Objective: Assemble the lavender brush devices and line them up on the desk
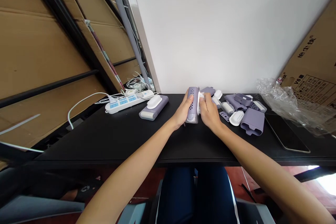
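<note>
My left hand (181,111) is closed around a purple case (193,94) with a perforated face and a clear lower end, held upright over the table. In my right hand (209,111) is a white brush head (199,103), its bristles facing my right fingers and its back against the case's side. To the left lies a similar purple case (160,106) with a white oval piece (154,102) on top. Right of my hands are loose parts: a purple sleeve (252,121), a white oval brush piece (236,118) and several small white and purple pieces.
A white power strip (126,102) with plugged-in cables lies at the table's back left. At the right are a dark phone or tablet (287,133), crumpled clear plastic (291,101) and a cardboard box (315,66). A white wall (223,31) stands behind the black table (118,136).
</note>
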The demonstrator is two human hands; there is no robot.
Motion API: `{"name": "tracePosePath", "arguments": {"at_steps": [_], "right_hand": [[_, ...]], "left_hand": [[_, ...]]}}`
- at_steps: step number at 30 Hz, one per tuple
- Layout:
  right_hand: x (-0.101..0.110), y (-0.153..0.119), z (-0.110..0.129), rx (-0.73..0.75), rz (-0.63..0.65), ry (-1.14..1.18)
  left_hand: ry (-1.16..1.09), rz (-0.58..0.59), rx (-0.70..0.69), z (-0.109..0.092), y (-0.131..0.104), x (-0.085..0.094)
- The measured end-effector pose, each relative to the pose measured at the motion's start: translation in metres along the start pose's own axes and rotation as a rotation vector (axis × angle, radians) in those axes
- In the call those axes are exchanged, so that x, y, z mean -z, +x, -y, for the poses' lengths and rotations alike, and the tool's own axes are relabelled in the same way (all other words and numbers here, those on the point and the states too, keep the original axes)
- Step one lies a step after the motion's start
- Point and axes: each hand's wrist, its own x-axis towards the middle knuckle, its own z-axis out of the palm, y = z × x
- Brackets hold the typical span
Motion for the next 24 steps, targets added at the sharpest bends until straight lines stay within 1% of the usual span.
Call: {"name": "tracePosePath", "arguments": {"at_steps": [2,3,5,6,8,10,11,12,14,16,18,21,24], "right_hand": [[0.001,0.002,0.001,0.001,0.016,0.043],[0.004,0.003,0.001,0.007,0.023,0.082],[0.011,0.006,0.001,0.014,0.033,0.123],[0.016,0.007,0.000,0.008,0.036,0.093],[0.024,0.008,-0.003,-0.029,0.053,-0.109],[0.028,0.008,-0.008,-0.046,0.122,-0.379],[0.028,0.007,-0.010,-0.038,0.165,-0.503],[0.028,0.007,-0.012,-0.029,0.196,-0.608],[0.026,0.006,-0.016,-0.041,0.208,-0.762],[0.026,0.006,-0.018,-0.107,0.197,-0.836],[0.026,0.006,-0.019,-0.172,0.212,-0.850],[0.027,0.005,-0.018,-0.190,0.226,-0.828],[0.027,0.004,-0.017,-0.204,0.215,-0.800]], "left_hand": [[-0.087,-0.033,0.028,0.000,0.002,0.001],[-0.136,-0.070,0.039,0.000,0.004,0.002],[-0.243,-0.169,0.058,-0.002,0.008,0.006],[-0.296,-0.225,0.070,-0.004,0.011,0.010],[-0.399,-0.338,0.099,-0.008,0.014,0.021],[-0.466,-0.415,0.132,-0.013,0.015,0.036],[-0.476,-0.442,0.175,-0.016,0.015,0.042],[-0.481,-0.445,0.234,-0.018,0.014,0.048],[-0.497,-0.395,0.329,-0.022,0.011,0.055],[-0.497,-0.335,0.392,-0.025,0.009,0.056],[-0.492,-0.310,0.426,-0.025,0.009,0.054],[-0.495,-0.350,0.429,-0.021,0.011,0.054],[-0.500,-0.450,0.412,-0.017,0.013,0.060]]}}
